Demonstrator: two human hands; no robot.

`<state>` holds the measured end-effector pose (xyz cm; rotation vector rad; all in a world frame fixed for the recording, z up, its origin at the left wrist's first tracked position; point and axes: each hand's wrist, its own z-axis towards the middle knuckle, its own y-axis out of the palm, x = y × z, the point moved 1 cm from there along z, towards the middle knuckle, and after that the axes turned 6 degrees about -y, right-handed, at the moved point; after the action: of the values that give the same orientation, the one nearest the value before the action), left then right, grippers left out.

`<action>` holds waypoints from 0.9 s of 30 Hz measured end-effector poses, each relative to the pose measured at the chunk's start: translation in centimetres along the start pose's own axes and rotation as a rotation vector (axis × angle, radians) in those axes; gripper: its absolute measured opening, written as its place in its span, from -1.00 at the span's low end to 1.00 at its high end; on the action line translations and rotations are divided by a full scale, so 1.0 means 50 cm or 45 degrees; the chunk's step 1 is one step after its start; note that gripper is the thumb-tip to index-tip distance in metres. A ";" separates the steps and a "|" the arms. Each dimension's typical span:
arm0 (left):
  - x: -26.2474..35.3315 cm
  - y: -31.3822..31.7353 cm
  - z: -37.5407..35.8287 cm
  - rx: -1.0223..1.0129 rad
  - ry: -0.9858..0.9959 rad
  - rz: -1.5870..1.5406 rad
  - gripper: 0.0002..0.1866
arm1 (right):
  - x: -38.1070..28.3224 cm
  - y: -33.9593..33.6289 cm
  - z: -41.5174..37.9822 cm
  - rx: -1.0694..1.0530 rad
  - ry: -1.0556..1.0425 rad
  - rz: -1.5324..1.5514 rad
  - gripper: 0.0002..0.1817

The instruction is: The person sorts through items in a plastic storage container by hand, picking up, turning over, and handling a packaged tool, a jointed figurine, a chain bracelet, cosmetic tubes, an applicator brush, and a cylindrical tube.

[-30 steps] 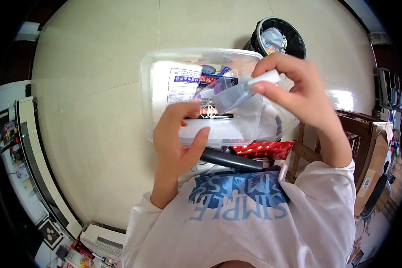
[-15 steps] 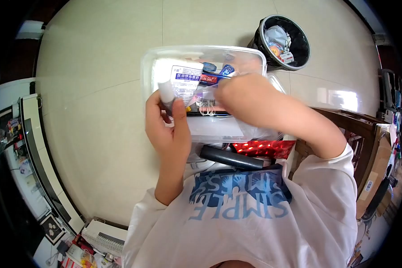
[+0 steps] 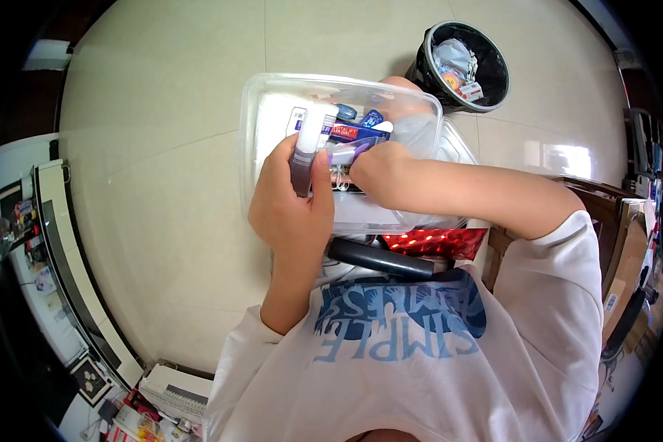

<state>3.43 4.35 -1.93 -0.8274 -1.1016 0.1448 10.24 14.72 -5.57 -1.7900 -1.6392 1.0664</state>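
Observation:
My left hand (image 3: 293, 199) is closed around a small bottle with a white upper part and a grey lower part (image 3: 311, 140), held tilted over the clear plastic box (image 3: 252, 103). Behind it in the box lies a white packet of medical gauze (image 3: 276, 121), its label partly covered. Down in the box, my right hand (image 3: 381, 173) has its fingers curled at a clear and purple plastic piece (image 3: 343, 155); its fingertips are mostly hidden. Beyond that piece sits a blue and red carton (image 3: 346, 131), and white cord loops (image 3: 340, 179) hang just below it.
A trash bin with a black liner (image 3: 502, 81) stands on the tiled floor past the box's far right corner. Close to my body are a black cylinder-like object (image 3: 379, 258) and a shiny red sheet (image 3: 438, 243). A wooden piece of furniture (image 3: 600, 202) is at right.
My left hand has moved slightly right and turned the bottle more upright, away from the gauze label. My right hand has shifted a little nearer to me, beside the purple piece.

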 end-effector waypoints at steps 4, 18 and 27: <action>-0.011 -0.002 -0.003 -0.005 -0.065 -0.065 -0.68 | -0.001 -0.027 -0.009 0.049 0.004 0.165 -0.89; -0.032 -0.025 0.009 0.120 0.053 -0.659 -0.75 | 0.037 -0.138 -0.139 0.964 -0.161 1.454 -0.81; -0.014 -0.045 0.006 -0.101 0.254 -0.570 -0.78 | 0.025 -0.101 -0.127 1.035 -0.096 1.837 -0.60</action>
<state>2.18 2.59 -0.94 -0.6312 -1.0816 -0.3508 12.31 17.73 1.76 -2.1102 0.4297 1.9125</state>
